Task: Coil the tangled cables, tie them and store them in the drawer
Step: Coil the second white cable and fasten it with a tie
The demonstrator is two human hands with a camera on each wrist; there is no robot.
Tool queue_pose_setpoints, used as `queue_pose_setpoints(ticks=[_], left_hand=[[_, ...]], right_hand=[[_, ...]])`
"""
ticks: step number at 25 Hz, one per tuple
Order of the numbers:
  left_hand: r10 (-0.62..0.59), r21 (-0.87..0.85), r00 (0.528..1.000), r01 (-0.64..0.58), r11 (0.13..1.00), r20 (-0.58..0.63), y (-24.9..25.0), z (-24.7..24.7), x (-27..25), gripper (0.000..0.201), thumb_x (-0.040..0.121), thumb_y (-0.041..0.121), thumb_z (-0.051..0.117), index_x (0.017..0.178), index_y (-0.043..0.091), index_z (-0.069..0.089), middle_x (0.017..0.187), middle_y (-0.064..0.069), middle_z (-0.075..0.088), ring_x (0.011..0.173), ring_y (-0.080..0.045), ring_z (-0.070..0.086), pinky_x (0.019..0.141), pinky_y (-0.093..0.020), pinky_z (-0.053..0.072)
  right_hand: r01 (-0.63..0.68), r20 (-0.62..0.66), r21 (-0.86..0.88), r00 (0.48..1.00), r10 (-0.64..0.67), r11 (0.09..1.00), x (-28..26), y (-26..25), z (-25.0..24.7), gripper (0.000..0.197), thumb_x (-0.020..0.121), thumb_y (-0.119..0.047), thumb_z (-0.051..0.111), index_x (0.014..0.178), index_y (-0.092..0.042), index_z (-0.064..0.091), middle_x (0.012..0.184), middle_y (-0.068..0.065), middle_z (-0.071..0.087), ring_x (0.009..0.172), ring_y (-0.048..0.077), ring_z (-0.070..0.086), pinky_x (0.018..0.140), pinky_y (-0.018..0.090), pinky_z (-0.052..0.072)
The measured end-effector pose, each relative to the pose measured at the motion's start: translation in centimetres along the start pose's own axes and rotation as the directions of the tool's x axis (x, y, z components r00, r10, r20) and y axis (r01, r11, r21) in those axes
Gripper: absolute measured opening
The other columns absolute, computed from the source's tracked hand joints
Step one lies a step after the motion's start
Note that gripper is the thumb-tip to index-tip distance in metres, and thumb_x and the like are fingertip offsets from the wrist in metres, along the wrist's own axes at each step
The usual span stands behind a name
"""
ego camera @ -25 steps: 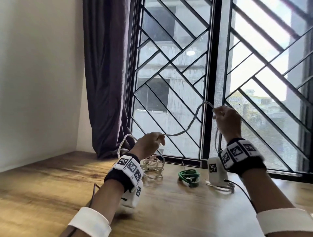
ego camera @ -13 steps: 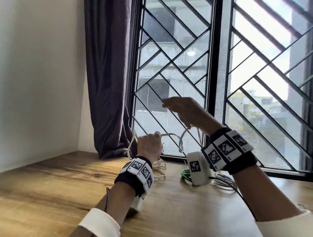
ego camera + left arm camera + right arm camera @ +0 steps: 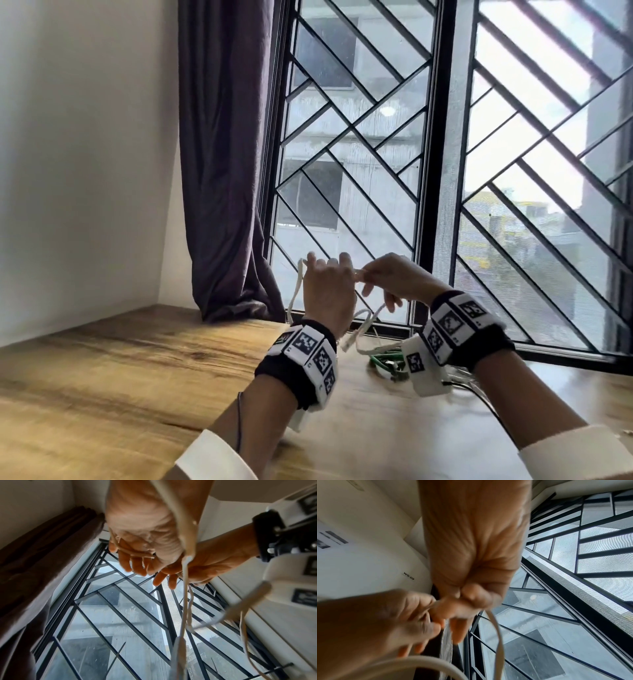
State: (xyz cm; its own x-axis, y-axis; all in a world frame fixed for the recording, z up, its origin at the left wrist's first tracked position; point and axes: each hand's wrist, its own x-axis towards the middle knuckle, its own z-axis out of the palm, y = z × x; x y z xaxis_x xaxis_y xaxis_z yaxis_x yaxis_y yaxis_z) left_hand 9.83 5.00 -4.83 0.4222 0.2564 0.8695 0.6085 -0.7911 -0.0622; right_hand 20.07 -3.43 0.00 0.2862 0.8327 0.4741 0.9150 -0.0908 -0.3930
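Note:
I hold a white cable (image 3: pixel 363 320) up in front of the window, above the wooden table (image 3: pixel 137 377). My left hand (image 3: pixel 328 274) is raised with its fingers curled on the cable; a loop (image 3: pixel 297 287) hangs at its left side. My right hand (image 3: pixel 375 274) touches the left and pinches the same cable. In the right wrist view my right hand (image 3: pixel 471 599) pinches the cable (image 3: pixel 498 635) against the left hand (image 3: pixel 393 615). The left wrist view shows thin strands across my left hand (image 3: pixel 137 561) and the cable (image 3: pixel 186 588) trailing down. A coiled green cable (image 3: pixel 387 359) lies on the table.
A dark curtain (image 3: pixel 222 171) hangs at the left of the barred window (image 3: pixel 376 137). A white wall (image 3: pixel 85 154) closes the left side. More thin wires (image 3: pixel 459 377) lie on the table behind my right wrist. No drawer is in view.
My right hand has swung from high on the right down and left to meet the left hand. The long span of cable between them has become a short hanging loop.

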Motion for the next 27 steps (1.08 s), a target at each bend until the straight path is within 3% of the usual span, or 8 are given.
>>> queue_pose_setpoints(ticks=[3, 6, 11, 15, 19, 23, 25, 27], left_hand=[[-0.105, 0.153, 0.992, 0.093, 0.984, 0.072, -0.8, -0.3, 0.1, 0.023, 0.09, 0.013, 0.046, 0.111, 0.008, 0.052, 0.096, -0.008, 0.066, 0.097, -0.03, 0.062, 0.113, -0.059, 0.011], [-0.242, -0.234, 0.96, 0.27, 0.934, 0.143, -3.3, 1.1, 1.1, 0.024, 0.093, 0.013, 0.043, 0.109, 0.012, 0.061, 0.103, -0.009, 0.069, 0.101, -0.031, 0.063, 0.093, -0.041, 0.042], [-0.138, -0.35, 0.989, 0.144, 0.926, 0.043, -3.3, 3.2, 1.1, 0.036, 0.097, 0.04, 0.043, 0.096, 0.017, 0.072, 0.104, -0.007, 0.064, 0.102, -0.028, 0.054, 0.086, -0.039, 0.038], [-0.057, -0.482, 0.994, 0.095, 0.871, 0.092, -3.0, 2.8, 1.0, 0.038, 0.1, 0.039, 0.035, 0.098, 0.011, 0.06, 0.093, -0.011, 0.069, 0.093, -0.032, 0.062, 0.075, -0.035, 0.041], [0.004, -0.559, 1.0, 0.011, 0.829, 0.025, -1.3, 1.7, 0.6, 0.032, 0.098, 0.04, 0.041, 0.088, 0.018, 0.062, 0.076, 0.001, 0.068, 0.077, -0.024, 0.063, 0.066, -0.031, 0.04], [-0.169, -0.951, 0.972, 0.201, 0.233, 0.164, -1.2, 1.6, 1.3, 0.036, 0.094, 0.033, 0.054, 0.063, 0.015, 0.054, 0.039, 0.008, 0.044, 0.037, -0.008, 0.047, 0.043, -0.023, 0.042], [-0.035, -0.887, 0.918, 0.37, -0.276, 0.394, -0.8, 0.8, 1.1, 0.036, 0.096, 0.032, 0.048, 0.065, 0.014, 0.05, 0.038, 0.007, 0.041, 0.034, -0.008, 0.048, 0.042, -0.023, 0.051], [0.206, -0.689, 0.87, 0.483, -0.54, 0.448, -0.4, -0.2, 0.9, 0.04, 0.097, 0.035, 0.041, 0.064, 0.015, 0.048, 0.038, 0.006, 0.039, 0.037, -0.011, 0.049, 0.05, -0.028, 0.055]], right_hand=[[-0.069, -0.274, 0.034, 0.959, 0.076, 0.997, 0.3, 1.5, -1.4, 0.016, 0.093, -0.015, 0.055, 0.093, -0.012, 0.07, 0.077, 0.006, 0.071, 0.027, 0.008, 0.049, 0.03, 0.017, 0.036], [-0.13, -0.449, 0.123, 0.877, 0.172, 0.984, -0.1, 3.6, -2.7, 0.019, 0.093, -0.01, 0.053, 0.1, -0.005, 0.069, 0.081, 0.012, 0.071, 0.026, 0.007, 0.05, 0.028, 0.015, 0.034], [-0.338, -0.298, 0.158, 0.88, 0.371, 0.928, -0.1, 5.3, -2.4, 0.027, 0.094, -0.011, 0.049, 0.114, 0.002, 0.06, 0.09, 0.015, 0.07, 0.037, 0.011, 0.058, 0.032, 0.017, 0.037], [-0.161, -0.102, -0.391, 0.986, 0.132, 0.906, 0.2, 3.5, -2.7, 0.076, 0.084, -0.03, 0.067, 0.146, -0.018, 0.026, 0.14, 0.014, 0.035, 0.118, 0.027, 0.051, 0.099, 0.037, 0.044], [0.205, -0.054, -0.499, 0.962, -0.267, 0.842, 0.6, -0.3, -2.0, 0.048, 0.086, -0.028, 0.063, 0.133, -0.025, 0.049, 0.135, 0.004, 0.044, 0.12, 0.021, 0.041, 0.102, 0.037, 0.036], [0.168, -0.242, -0.222, 0.945, -0.221, 0.96, 0.6, 0.4, -0.5, 0.022, 0.094, -0.011, 0.043, 0.091, -0.019, 0.063, 0.075, 0.002, 0.063, 0.064, 0.015, 0.055, 0.065, 0.029, 0.04], [0.063, -0.438, -0.165, 0.889, -0.13, 0.984, 0.8, 1.4, -0.2, 0.019, 0.094, -0.013, 0.039, 0.091, -0.017, 0.058, 0.074, 0.005, 0.06, 0.068, 0.028, 0.059, 0.066, 0.036, 0.045], [0.002, -0.579, -0.032, 0.815, -0.02, 0.999, 0.9, 2.2, -0.1, 0.019, 0.093, -0.01, 0.035, 0.091, -0.014, 0.054, 0.075, 0.008, 0.057, 0.071, 0.03, 0.058, 0.068, 0.041, 0.047]])
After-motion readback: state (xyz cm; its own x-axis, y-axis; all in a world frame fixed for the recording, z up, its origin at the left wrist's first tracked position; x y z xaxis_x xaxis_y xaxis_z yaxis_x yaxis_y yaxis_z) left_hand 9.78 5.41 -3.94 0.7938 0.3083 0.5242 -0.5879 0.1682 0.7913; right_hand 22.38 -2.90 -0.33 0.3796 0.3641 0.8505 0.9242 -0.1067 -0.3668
